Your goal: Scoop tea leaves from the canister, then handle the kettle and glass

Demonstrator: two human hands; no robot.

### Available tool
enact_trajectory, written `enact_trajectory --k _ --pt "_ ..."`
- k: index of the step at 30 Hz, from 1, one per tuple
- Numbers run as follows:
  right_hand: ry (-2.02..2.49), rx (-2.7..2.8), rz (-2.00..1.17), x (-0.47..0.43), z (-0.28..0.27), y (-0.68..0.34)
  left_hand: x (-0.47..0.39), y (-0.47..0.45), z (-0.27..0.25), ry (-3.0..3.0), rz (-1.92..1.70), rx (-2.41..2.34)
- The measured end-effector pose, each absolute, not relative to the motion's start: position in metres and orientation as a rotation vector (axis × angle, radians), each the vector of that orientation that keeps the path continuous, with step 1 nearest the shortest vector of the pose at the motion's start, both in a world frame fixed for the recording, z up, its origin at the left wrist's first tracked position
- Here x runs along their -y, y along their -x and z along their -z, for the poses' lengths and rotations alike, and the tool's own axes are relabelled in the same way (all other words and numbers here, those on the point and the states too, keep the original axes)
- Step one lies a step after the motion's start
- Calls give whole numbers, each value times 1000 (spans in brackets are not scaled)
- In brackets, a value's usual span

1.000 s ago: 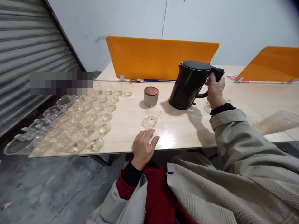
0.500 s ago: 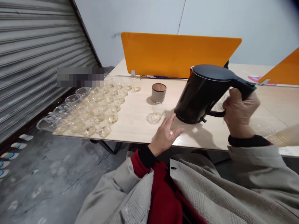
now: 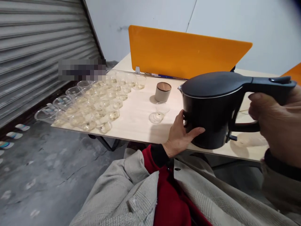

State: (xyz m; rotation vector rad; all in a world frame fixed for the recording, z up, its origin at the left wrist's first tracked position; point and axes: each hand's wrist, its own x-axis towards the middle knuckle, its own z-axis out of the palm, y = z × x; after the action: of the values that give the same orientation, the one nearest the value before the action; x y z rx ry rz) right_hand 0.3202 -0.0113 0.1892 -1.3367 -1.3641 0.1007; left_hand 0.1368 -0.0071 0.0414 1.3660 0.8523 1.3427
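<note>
A black electric kettle is held just above the table's near side, its lid closed and its spout pointing left. My right hand is wrapped round its handle. Against the lower left side of the kettle rests my left hand, thumb across the front and fingers curled at the edge, bracing it. Left of that hand stands a clear plastic cup with a little pale liquid in it. Behind the cup is a small grey canister with a wooden lid.
Many clear cups of pale yellow liquid crowd the left end of the light wooden table. An orange divider panel stands along the back. More clear plastic lies behind the kettle, partly hidden. A roller shutter is on the left.
The kettle has come nearer to me and turned more level, moving right and down in the view. My left hand has moved from beside it onto its side.
</note>
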Motion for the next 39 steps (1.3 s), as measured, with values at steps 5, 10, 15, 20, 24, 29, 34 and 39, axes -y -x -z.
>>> enact_trajectory --k 5,10,15,20,24,29,34,39 --pt "1480 1543 -53 23 -213 -301 23 -140 -42 -1135 -1375 -699" --pt "1510 1643 -31 26 -221 -289 27 -146 -39 -991 -1412 -609" --pt "1529 1685 -54 12 -223 -289 26 -144 -40 -952 -1411 -599" --pt "1524 1719 -117 -3 -224 -291 26 -140 -43 -941 -1374 -633" --pt "1593 1719 -124 -6 -227 -284 25 -141 -41 -949 -1384 -656" --pt "1618 1735 -141 -10 -230 -277 24 -141 -39 -976 -1399 -671" --pt "1665 1718 -128 -12 -232 -273 23 -140 -38 -962 -1388 -656" --pt "1707 1727 -96 -12 -234 -268 22 -141 -36 -977 -1399 -675"
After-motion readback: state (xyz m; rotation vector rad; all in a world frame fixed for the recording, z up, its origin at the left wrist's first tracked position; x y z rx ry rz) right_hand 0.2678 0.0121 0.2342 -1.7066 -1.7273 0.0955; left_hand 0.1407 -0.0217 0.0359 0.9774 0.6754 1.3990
